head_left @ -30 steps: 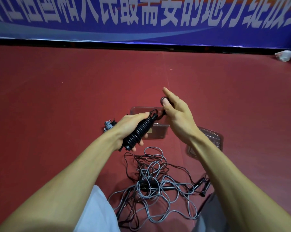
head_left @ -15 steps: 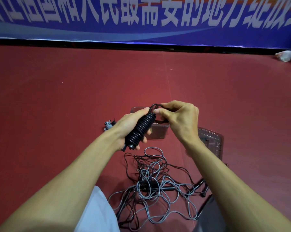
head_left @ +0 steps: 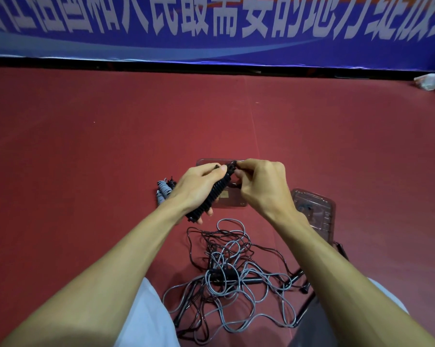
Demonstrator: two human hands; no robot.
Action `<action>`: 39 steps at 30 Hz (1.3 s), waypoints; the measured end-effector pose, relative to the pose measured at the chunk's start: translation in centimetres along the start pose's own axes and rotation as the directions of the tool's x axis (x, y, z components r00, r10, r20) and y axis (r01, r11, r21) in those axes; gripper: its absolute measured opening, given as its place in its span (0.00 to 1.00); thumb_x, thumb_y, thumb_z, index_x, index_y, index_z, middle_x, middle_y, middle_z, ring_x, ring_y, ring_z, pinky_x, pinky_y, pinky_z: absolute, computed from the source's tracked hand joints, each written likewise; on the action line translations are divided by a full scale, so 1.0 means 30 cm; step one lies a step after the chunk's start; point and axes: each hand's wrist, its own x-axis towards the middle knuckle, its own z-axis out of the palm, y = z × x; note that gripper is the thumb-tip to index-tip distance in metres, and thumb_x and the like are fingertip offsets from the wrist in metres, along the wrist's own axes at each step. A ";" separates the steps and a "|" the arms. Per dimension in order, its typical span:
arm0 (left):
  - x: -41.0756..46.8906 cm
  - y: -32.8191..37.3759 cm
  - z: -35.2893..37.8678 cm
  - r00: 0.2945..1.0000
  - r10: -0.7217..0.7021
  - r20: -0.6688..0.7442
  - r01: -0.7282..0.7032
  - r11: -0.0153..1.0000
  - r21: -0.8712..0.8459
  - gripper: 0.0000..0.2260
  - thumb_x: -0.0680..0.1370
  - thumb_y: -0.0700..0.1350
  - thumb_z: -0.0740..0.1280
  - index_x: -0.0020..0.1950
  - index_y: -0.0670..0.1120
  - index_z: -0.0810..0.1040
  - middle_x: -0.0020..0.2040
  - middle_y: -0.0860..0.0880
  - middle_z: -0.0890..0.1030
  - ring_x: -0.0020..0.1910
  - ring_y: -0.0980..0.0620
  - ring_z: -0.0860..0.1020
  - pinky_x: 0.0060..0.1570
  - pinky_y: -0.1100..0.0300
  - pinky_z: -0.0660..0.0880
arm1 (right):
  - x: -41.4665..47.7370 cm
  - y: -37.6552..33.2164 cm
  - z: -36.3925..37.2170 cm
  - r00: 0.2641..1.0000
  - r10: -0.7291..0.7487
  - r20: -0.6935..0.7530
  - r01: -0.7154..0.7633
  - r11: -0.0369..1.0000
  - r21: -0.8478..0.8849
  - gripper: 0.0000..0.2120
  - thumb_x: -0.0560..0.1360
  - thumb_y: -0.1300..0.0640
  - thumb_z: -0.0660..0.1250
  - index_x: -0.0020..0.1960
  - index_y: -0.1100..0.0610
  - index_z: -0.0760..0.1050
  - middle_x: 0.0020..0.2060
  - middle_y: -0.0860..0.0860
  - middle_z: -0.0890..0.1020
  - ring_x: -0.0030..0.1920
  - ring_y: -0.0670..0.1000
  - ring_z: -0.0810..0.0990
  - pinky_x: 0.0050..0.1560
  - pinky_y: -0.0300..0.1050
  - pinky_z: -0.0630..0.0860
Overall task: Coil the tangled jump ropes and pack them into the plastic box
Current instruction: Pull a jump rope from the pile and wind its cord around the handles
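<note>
My left hand (head_left: 196,186) grips a black jump rope wound into a tight bundle (head_left: 212,196), held slanted above the floor. At the bundle's top end my right hand (head_left: 261,186) pinches the rope's black tail. Behind the hands lies the clear plastic box (head_left: 232,202), mostly hidden by them. Its clear lid (head_left: 314,209) rests to the right. A tangle of black and grey jump ropes (head_left: 231,276) sprawls on the floor between my forearms.
A coiled grey and black rope bundle (head_left: 164,190) lies on the red floor left of my left hand. A blue banner (head_left: 211,28) runs along the far wall. White crumpled litter (head_left: 429,80) sits at the far right. My knees frame the tangle.
My right hand came down from an open, raised pose and closed its fingers on the rope's end at the bundle's top. The left hand stayed put, holding the bundle.
</note>
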 end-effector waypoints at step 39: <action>0.106 -0.131 0.068 0.991 0.123 -0.053 -0.080 0.860 0.504 0.21 0.70 0.66 0.69 0.61 0.61 0.79 0.28 0.51 0.81 0.23 0.52 0.79 0.31 0.56 0.79 | 0.028 0.099 -0.012 0.821 0.565 0.081 -0.514 0.672 0.533 0.08 0.80 0.60 0.61 0.44 0.57 0.75 0.26 0.50 0.77 0.22 0.43 0.75 0.32 0.39 0.73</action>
